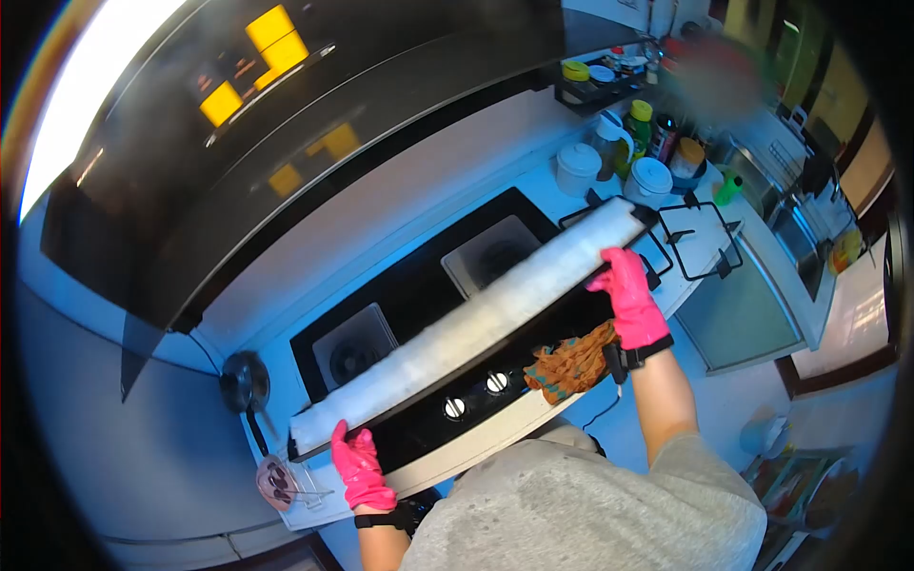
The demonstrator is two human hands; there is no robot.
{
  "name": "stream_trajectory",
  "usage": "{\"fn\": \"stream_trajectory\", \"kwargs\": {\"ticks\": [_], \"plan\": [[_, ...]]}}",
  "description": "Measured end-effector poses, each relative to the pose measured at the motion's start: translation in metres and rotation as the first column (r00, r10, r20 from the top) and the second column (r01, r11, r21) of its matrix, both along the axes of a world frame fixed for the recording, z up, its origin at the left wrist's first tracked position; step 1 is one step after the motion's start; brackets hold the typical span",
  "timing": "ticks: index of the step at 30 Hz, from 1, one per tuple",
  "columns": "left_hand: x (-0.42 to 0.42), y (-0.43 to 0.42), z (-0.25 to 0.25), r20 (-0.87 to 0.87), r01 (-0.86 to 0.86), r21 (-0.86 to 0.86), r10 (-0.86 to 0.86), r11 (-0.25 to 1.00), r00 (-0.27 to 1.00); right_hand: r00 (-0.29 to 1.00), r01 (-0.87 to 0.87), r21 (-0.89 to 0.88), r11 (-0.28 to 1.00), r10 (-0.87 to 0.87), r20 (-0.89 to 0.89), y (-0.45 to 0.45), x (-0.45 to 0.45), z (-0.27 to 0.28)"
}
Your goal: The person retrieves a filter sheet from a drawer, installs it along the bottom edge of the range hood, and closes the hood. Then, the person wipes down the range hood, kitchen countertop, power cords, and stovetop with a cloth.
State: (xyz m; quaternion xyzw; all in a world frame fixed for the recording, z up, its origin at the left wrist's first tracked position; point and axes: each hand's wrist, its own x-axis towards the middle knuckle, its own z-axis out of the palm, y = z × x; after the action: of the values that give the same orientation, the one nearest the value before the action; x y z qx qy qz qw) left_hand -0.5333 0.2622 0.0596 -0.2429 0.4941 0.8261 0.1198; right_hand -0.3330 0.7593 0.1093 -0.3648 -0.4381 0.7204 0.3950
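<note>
A white counter (541, 194) holds my black stove (411, 297) beneath a dark range hood (400, 81). I count two knobs (455, 408) near, two white canisters (577, 169) far right. Arms apart, my gloved left hand (362, 468) and right hand (635, 300) grip a long white-faced panel (471, 328), slanting over the stove.

I see a long, narrow panel (466, 328), its upward face white and faintly mottled, with a dark rim along the near edge and a dark corner at the right end. It is held above the black stove (411, 293), slanting from near left to far right.
</note>
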Motion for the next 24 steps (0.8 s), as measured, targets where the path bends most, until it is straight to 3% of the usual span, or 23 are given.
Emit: {"fn": "stream_trajectory", "kwargs": {"ticks": [1, 3, 5, 7, 8, 10, 12, 15, 17, 18, 24], "plan": [[-0.016, -0.004, -0.003, -0.065, -0.025, 0.003, 0.026, 1.0, 0.998, 0.998, -0.056, -0.031, 0.998, 0.056, -0.01, 0.012, -0.014, 0.005], [-0.033, 0.017, 0.04, -0.261, 0.022, -0.026, -0.028, 0.999, 0.965, 0.994, -0.088, 0.041, 0.995, 0.09, -0.068, 0.024, -0.044, 0.032], [-0.046, 0.045, 0.067, -0.621, -0.024, -0.285, -0.166, 0.958, 0.766, 0.987, -0.118, 0.03, 0.993, 0.121, -0.108, 0.044, -0.075, 0.051], [-0.075, 0.075, 0.105, -0.532, -0.038, -0.043, 0.009, 0.998, 0.847, 0.985, -0.147, -0.068, 0.987, 0.139, -0.101, 0.071, -0.111, 0.07], [-0.108, 0.076, 0.109, -0.435, 0.012, -0.012, -0.016, 1.0, 0.901, 0.99, -0.134, -0.129, 0.983, 0.127, -0.061, 0.083, -0.128, 0.082], [-0.137, 0.079, 0.107, -0.506, -0.001, -0.085, -0.042, 0.996, 0.862, 0.991, -0.13, -0.19, 0.973, 0.128, -0.022, 0.097, -0.151, 0.093], [-0.161, 0.081, 0.106, -0.514, -0.024, -0.109, -0.036, 0.994, 0.857, 0.98, -0.14, -0.108, 0.984, 0.122, -0.155, 0.106, -0.168, 0.093], [-0.188, 0.082, 0.102, -0.547, -0.061, -0.082, 0.006, 0.995, 0.837, 0.977, -0.156, -0.081, 0.984, 0.141, -0.161, 0.116, -0.181, 0.106], [-0.203, 0.075, 0.096, -0.647, -0.038, -0.13, -0.056, 0.991, 0.761, 0.978, -0.135, -0.078, 0.988, 0.12, -0.172, 0.116, -0.185, 0.118], [-0.204, 0.077, 0.104, -0.578, -0.04, -0.047, 0.006, 0.998, 0.816, 0.978, -0.11, -0.07, 0.991, 0.095, -0.185, 0.116, -0.189, 0.122], [-0.231, 0.055, 0.112, -0.678, -0.06, -0.139, -0.051, 0.988, 0.733, 0.967, -0.184, -0.065, 0.981, 0.169, -0.189, 0.098, -0.208, 0.134]]}}
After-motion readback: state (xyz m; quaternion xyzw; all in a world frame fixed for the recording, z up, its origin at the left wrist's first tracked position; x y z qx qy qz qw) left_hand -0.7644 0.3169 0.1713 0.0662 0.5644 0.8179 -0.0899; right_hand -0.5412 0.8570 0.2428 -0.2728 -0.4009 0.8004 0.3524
